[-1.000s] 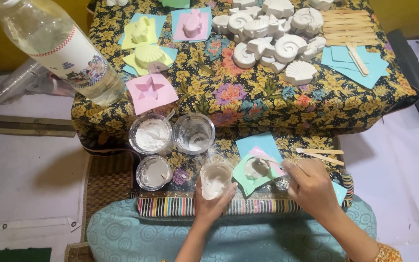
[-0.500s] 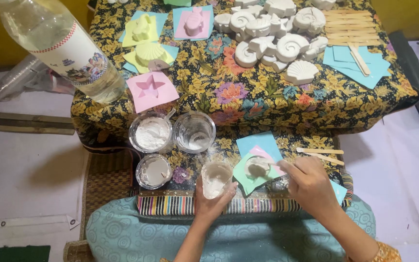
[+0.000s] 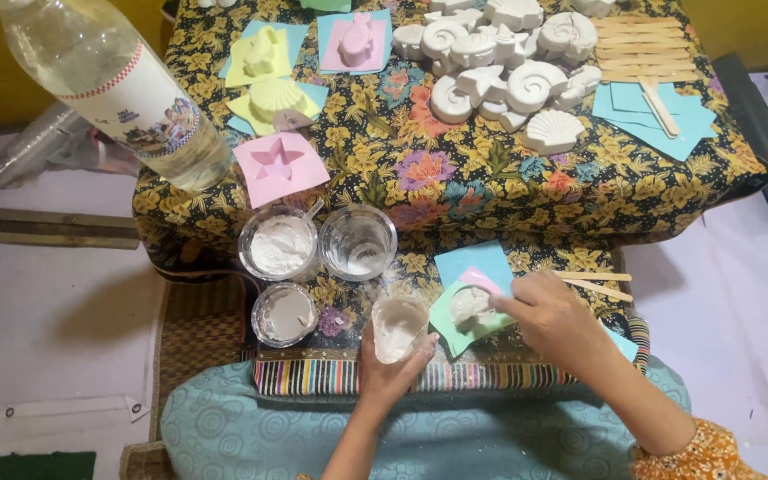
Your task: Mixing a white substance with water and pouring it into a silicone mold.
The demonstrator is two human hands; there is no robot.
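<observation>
Table fills the upper centre, covered in a dark floral cloth with yellow and pink flowers. A lower ledge in the same cloth sits at its 6 o'clock edge.

Clear plastic bottle with a printed label, tilted, at 10 o'clock of the table, base on the table corner.

Cluster of white cast shell shapes at 12 to 1 o'clock. Row of flat wooden sticks just at its 3 o'clock, over blue paper sheets.

Yellow moulds on paper at 11 o'clock, a pink mould just at their 3 o'clock. Pink star mould at their 6 o'clock, near the bottle base.

On the ledge: clear cup of white powder, an almost empty clear cup touching it at 3 o'clock, and a smaller cup of white mix at 6 o'clock of the powder cup.

Left hand is wrapped around a small clear cup with whitish content, at the ledge's 6 o'clock edge, cup upright.

Right hand sits just at 3 o'clock of that cup, fingers pinched and pressed at a green mould filled with white paste. Can't tell if it holds a tool. The mould lies on a blue paper square. Two loose wooden sticks at 1 o'clock of the right hand.
</observation>
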